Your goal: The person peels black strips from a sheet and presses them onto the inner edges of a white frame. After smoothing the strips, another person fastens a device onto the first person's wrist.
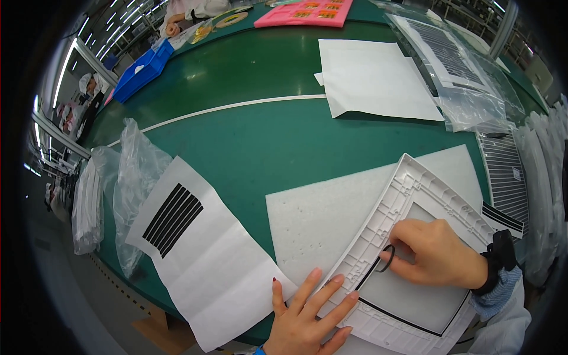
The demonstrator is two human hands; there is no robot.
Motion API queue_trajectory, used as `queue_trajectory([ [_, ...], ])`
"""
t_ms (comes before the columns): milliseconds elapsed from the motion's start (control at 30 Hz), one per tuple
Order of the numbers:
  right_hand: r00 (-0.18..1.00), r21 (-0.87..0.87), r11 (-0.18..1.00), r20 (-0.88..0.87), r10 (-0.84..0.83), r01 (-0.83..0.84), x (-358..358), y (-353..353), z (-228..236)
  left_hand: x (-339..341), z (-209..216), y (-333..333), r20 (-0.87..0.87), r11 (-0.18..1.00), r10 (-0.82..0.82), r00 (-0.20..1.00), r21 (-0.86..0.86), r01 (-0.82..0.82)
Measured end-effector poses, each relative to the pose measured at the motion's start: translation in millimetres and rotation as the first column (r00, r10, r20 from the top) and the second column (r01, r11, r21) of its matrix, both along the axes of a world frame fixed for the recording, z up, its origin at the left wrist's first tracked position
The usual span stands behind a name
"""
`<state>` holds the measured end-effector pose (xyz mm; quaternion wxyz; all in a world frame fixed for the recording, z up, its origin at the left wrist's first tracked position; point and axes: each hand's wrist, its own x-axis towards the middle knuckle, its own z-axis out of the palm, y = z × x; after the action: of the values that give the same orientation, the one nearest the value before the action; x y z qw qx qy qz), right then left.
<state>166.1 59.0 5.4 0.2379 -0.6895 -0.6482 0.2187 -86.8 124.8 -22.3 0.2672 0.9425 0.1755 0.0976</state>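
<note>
A white plastic frame (pixel 367 236) with ribbed edges lies tilted on a white foam sheet (pixel 313 222) at the lower right. A black strip runs along part of its inner opening. My right hand (pixel 435 251) pinches the loose, curled end of this black adhesive strip (pixel 387 259) over the frame's left inner edge. My left hand (pixel 310 319) rests with fingers spread on the frame's lower left corner and the backing sheet beside it. That white backing sheet (pixel 219 278) carries several black strips (pixel 173 220) near its upper end.
Clear plastic bags (pixel 139 183) lie at the left edge. White paper (pixel 378 80) and bagged strip sheets (pixel 449 59) are at the back right. Across the green table (pixel 248 142) stand a blue bin (pixel 144 71) and a pink foam tray (pixel 305 15). Another person's hand (pixel 173 28) shows at the far left.
</note>
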Motion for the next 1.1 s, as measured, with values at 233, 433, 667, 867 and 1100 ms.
queue_trajectory([
  [233, 0.989, -0.008, 0.998, -0.129, -0.067, 0.067, 9.2, 1.9, 6.4, 1.2, 1.7, -0.7, -0.011, 1.000, 0.008, 1.000, -0.003, -0.008],
  [433, 0.975, -0.055, 0.994, -0.196, -0.102, 0.093, 21.2, 3.5, 8.3, 1.1, 4.6, -1.2, -0.035, 1.000, 0.012, 0.999, -0.016, -0.013],
  [667, 0.976, -0.046, 0.995, -0.195, -0.094, 0.087, 24.7, 4.4, 4.1, 4.5, 3.7, -1.7, -0.010, 0.999, 0.018, 1.000, -0.039, -0.018],
  [867, 0.980, -0.039, 0.996, -0.179, -0.081, 0.075, 25.3, 3.9, 2.0, 4.2, 3.4, -2.0, -0.005, 0.999, 0.023, 1.000, -0.035, -0.023],
  [1100, 0.985, -0.023, 0.998, -0.158, -0.065, 0.062, 24.6, 4.3, 0.2, 3.4, 3.4, -2.2, -0.014, 0.999, 0.025, 1.000, -0.038, -0.025],
])
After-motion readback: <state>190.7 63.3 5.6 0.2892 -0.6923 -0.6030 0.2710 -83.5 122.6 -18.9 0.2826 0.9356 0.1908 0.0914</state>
